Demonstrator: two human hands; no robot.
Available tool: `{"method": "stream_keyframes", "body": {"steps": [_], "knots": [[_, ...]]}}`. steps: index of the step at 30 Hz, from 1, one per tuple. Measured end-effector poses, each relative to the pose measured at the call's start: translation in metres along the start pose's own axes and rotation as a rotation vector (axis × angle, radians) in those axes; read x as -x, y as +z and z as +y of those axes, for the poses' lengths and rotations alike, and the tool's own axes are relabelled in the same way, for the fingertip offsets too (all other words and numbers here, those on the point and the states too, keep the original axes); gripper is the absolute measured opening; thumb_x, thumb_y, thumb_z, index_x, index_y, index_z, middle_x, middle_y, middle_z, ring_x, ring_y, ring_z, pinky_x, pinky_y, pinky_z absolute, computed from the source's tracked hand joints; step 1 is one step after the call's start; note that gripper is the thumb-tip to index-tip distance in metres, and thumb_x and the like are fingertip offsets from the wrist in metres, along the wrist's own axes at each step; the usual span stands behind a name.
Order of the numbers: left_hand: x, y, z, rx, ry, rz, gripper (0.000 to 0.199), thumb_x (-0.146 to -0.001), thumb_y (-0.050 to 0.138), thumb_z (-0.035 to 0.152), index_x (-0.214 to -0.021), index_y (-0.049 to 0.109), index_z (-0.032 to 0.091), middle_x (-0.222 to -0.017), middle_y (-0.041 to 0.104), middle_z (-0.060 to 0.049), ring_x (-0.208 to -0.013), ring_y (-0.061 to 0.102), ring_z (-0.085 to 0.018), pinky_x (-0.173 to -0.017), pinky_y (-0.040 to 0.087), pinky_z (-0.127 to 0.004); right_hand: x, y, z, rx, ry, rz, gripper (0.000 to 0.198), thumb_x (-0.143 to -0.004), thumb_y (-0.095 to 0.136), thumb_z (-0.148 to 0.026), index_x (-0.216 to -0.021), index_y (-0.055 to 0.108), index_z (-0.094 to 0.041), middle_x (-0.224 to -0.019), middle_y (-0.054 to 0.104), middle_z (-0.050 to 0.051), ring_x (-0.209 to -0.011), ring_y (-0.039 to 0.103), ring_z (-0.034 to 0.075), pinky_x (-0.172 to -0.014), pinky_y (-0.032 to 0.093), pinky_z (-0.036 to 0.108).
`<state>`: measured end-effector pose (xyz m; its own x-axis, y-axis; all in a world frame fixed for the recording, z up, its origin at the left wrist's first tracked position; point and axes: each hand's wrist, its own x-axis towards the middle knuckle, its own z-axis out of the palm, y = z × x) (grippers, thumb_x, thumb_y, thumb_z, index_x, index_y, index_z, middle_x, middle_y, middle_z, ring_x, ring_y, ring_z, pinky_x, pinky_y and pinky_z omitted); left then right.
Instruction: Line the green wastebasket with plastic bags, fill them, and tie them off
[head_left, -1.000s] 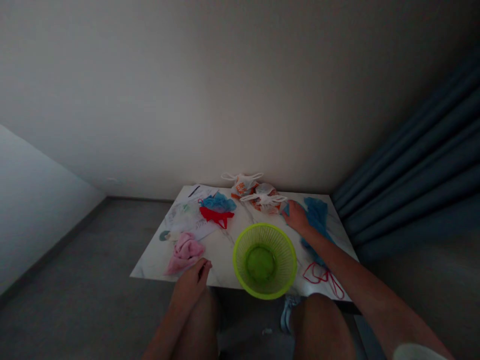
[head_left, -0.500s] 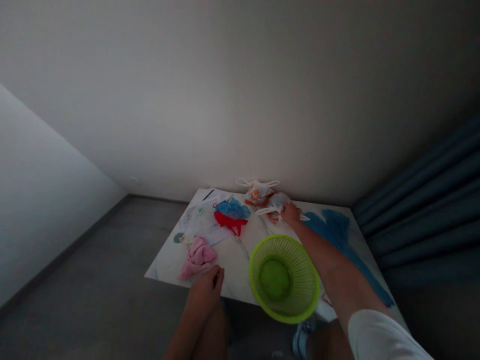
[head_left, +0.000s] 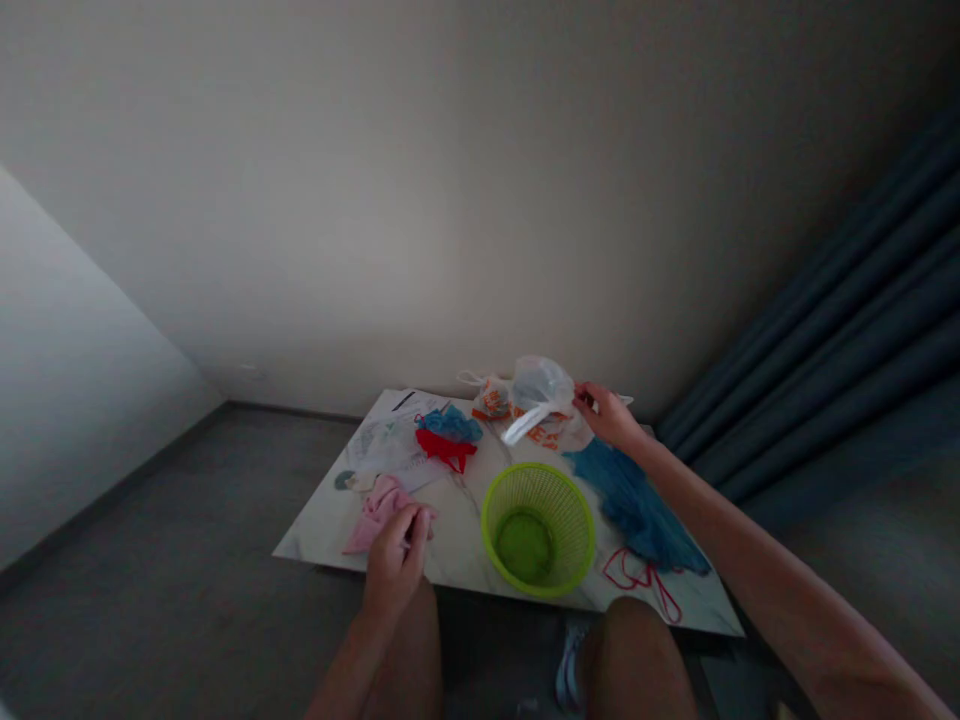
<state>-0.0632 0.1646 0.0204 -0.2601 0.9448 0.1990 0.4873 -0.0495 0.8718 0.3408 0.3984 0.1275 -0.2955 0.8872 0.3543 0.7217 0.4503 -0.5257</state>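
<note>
Pinching a white plastic bag (head_left: 543,383), right hand (head_left: 609,416) at arm's length, left hand (head_left: 395,556) loosely fisted near pink cloth (head_left: 377,508)

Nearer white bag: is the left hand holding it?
No: the right hand pinches the nearer white bag, while the left hand is down by the pink cloth.

Orange lettering (head_left: 545,434) on the plastic bags (head_left: 541,380) and print (head_left: 369,438) on the papers (head_left: 417,470) seem too blurred for reading.
</note>
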Motion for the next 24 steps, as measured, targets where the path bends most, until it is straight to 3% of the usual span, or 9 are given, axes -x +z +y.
{"method": "stream_keyframes", "body": {"steps": [3, 5, 7, 8, 12, 16, 19, 24], "knots": [[0.004, -0.022, 0.092, 0.155, 0.219, 0.095, 0.033, -0.116, 0.051, 0.051, -0.117, 0.072, 0.027, -0.114, 0.079, -0.011, -0.101, 0.077, -0.028, -0.094, 0.064, -0.043, 0.048, -0.037, -0.08, -0.065, -0.273, -0.241, 0.011, -0.105, 0.065, -0.028, -0.098, 0.072, -0.023, -0.093, 0.074, 0.006, -0.085, 0.065, 0.021, -0.085, 0.05, 0.033], [0.009, -0.03, 0.15, 0.08, 0.473, -0.113, 0.024, -0.111, 0.066, 0.047, -0.125, 0.072, 0.029, -0.13, 0.077, -0.013, -0.12, 0.075, -0.031, -0.109, 0.061, -0.048, 0.079, -0.05, -0.13, -0.108, -0.371, -0.339, 0.015, -0.11, 0.063, -0.028, -0.101, 0.073, -0.024, -0.094, 0.074, 0.006, -0.088, 0.065, 0.021, -0.091, 0.052, 0.035], [0.015, -0.03, 0.188, -0.07, 0.642, -0.314, 0.044, -0.1, 0.084, 0.044, -0.139, 0.069, 0.031, -0.142, 0.074, -0.014, -0.139, 0.068, -0.035, -0.122, 0.054, -0.056, 0.105, -0.056, -0.17, -0.156, -0.424, -0.374, 0.017, -0.114, 0.059, -0.031, -0.106, 0.073, -0.024, -0.098, 0.074, 0.006, -0.091, 0.065, 0.021, -0.094, 0.053, 0.037], [0.018, -0.028, 0.198, -0.099, 0.678, -0.336, 0.054, -0.096, 0.09, 0.042, -0.142, 0.066, 0.03, -0.143, 0.074, -0.014, -0.14, 0.067, -0.036, -0.123, 0.053, -0.057, 0.116, -0.057, -0.185, -0.179, -0.437, -0.371, 0.018, -0.115, 0.058, -0.032, -0.107, 0.072, -0.024, -0.1, 0.073, 0.006, -0.092, 0.065, 0.021, -0.094, 0.053, 0.037], [0.03, -0.024, 0.193, -0.082, 0.588, -0.404, 0.038, -0.1, 0.086, 0.034, -0.132, 0.067, 0.027, -0.128, 0.08, -0.009, -0.12, 0.077, -0.029, -0.107, 0.061, -0.044, 0.155, -0.052, -0.212, -0.251, -0.404, -0.266, 0.019, -0.117, 0.055, -0.031, -0.109, 0.071, -0.024, -0.103, 0.072, 0.007, -0.096, 0.066, 0.023, -0.094, 0.055, 0.038], [0.039, -0.032, 0.179, -0.042, 0.504, -0.468, 0.021, -0.108, 0.076, 0.035, -0.125, 0.071, 0.025, -0.122, 0.082, -0.008, -0.113, 0.078, -0.027, -0.099, 0.059, -0.037, 0.199, -0.033, -0.214, -0.212, -0.271, 0.004, 0.014, -0.114, 0.063, -0.034, -0.123, 0.07, -0.025, -0.119, 0.074, 0.012, -0.113, 0.069, 0.03, -0.103, 0.055, 0.047], [0.049, -0.036, 0.181, -0.06, 0.504, -0.455, 0.015, -0.111, 0.071, 0.038, -0.113, 0.073, 0.024, -0.112, 0.08, -0.007, -0.106, 0.075, -0.025, -0.095, 0.056, -0.035, 0.231, -0.014, -0.213, -0.051, -0.159, 0.162, 0.038, -0.105, 0.079, -0.044, -0.136, 0.067, -0.027, -0.134, 0.072, 0.016, -0.126, 0.065, 0.039, -0.108, 0.053, 0.055], [0.065, -0.033, 0.175, 0.028, 0.515, -0.298, 0.03, -0.11, 0.07, 0.043, -0.09, 0.065, 0.022, -0.097, 0.068, -0.004, -0.097, 0.066, -0.021, -0.092, 0.051, -0.032, 0.261, 0.003, -0.213, -0.049, -0.092, 0.147, 0.014, -0.11, 0.063, -0.027, -0.12, 0.072, -0.026, -0.117, 0.077, 0.013, -0.112, 0.07, 0.033, -0.097, 0.055, 0.043]]}}
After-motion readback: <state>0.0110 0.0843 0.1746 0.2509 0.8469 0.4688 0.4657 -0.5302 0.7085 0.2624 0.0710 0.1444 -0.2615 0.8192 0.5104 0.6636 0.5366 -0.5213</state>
